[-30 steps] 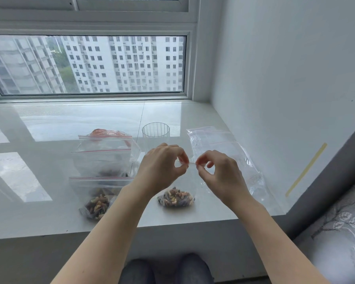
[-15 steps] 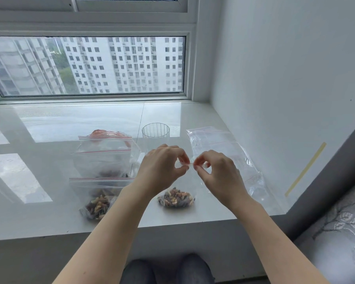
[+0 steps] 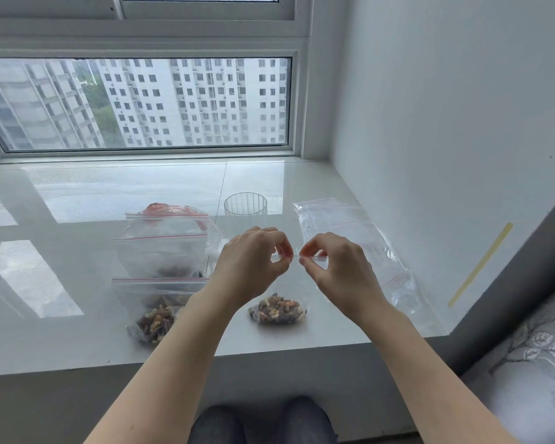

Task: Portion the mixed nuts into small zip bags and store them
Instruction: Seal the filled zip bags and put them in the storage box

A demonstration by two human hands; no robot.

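I am pinching the zip strip of the small bag [image 3: 277, 307] between thumb and fingertips, left hand [image 3: 253, 264] and right hand [image 3: 337, 270] close together; its nuts are resting low on the windowsill [image 3: 77, 331]. Risk, as I judge it: an unsealed gap along the strip, spilling nuts later, or the thin film slipping if I am pulling unevenly. The sill is glossy pale stone under a window [image 3: 135, 104], white wall to my right. A filled bag [image 3: 156, 318] and spare bags [image 3: 350, 232] are lying near.

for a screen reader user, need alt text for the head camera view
Left hand and right hand pinch the top strip of a small zip bag of mixed nuts on a white windowsill, beside other bags and a clear cup.
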